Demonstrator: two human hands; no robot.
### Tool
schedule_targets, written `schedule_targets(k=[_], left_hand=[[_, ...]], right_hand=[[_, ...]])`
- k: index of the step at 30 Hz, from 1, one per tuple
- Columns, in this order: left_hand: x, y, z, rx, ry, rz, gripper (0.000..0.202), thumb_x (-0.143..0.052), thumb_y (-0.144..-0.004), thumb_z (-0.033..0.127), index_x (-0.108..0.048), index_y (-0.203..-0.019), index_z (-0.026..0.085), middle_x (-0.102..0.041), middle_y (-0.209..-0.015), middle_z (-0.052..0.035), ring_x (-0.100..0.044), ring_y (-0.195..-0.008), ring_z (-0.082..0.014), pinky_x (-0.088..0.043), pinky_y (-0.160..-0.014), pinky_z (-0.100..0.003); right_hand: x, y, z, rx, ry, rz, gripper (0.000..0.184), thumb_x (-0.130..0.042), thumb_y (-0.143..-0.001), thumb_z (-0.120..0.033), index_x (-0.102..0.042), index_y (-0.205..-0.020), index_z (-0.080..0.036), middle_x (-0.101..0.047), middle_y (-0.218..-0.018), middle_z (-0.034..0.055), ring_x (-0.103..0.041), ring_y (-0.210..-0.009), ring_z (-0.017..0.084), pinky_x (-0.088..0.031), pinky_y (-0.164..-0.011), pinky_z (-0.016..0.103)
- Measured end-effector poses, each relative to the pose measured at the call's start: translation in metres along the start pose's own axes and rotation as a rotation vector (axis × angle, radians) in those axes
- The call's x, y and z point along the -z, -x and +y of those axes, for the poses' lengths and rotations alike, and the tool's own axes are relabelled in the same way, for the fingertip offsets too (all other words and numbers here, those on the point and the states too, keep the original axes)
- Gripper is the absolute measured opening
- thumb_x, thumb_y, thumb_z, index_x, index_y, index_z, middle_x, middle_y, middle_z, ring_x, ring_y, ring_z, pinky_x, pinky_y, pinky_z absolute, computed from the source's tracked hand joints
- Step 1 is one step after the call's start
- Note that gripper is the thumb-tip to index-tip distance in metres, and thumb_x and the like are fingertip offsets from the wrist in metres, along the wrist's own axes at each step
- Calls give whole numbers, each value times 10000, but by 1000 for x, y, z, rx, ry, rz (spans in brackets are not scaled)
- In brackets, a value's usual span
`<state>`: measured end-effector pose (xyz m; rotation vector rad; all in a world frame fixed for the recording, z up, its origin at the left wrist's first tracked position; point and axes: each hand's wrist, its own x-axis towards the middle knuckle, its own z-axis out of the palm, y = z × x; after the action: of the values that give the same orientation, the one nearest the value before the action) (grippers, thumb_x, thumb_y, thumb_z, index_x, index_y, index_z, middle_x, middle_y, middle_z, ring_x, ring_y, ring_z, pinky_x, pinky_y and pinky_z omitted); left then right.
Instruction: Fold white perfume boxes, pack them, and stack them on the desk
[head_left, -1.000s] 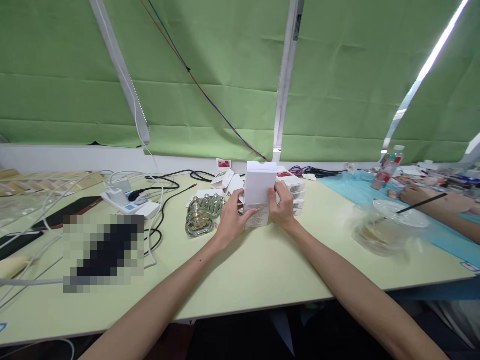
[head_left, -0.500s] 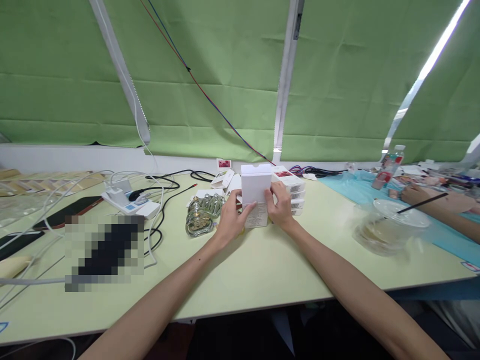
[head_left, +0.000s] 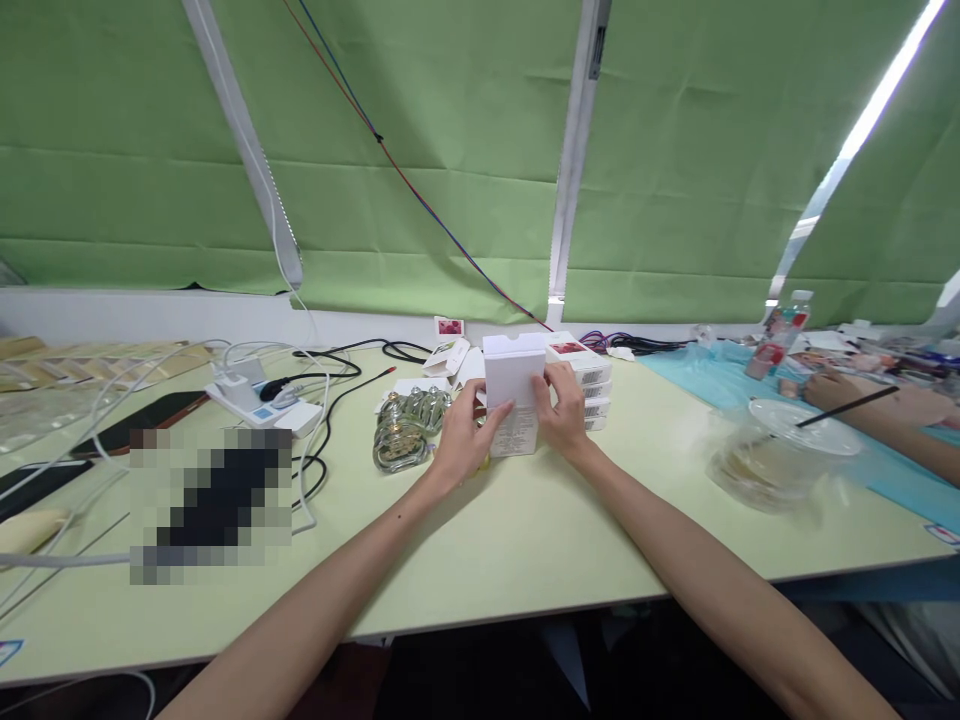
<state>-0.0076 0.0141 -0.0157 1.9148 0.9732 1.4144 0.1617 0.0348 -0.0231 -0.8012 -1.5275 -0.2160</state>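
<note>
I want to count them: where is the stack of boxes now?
In the head view, the stack of boxes stands right of centre on the table, just behind the right hand and the white box it holds.

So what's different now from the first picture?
The white upper part of the box has shifted left and a little lower. Nothing was let go: the left hand and right hand both still hold the box. The glass bottles, stacked boxes and lidded cup stayed put.
</note>
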Motion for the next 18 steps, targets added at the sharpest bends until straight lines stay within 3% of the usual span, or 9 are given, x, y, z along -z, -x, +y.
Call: schedule_targets(k=[6,18], left_hand=[[1,-1,1,-4,-17,-10,298,-635,-889,428,-553,-1066,203,-647,-1007,-49,-676,-857,-181,-582,-728,-304],[0,1,-1,-15,-50,-7,322,-611,-908,449,-520,-1092,202,-647,-1033,-64,-663,-854,-175,-579,-684,-289]], right_hand=[[1,-1,-3,7,34,62,323,-331,-1059,-352,-602,-1154,-205,-671,-996,108,-574,-909,236,-462,-814,396],[-3,3,1,11,35,59,313,-315,-1060,-364,-586,-1051,-208,-632,-924,90,-560,-883,229,-467,-788,381]])
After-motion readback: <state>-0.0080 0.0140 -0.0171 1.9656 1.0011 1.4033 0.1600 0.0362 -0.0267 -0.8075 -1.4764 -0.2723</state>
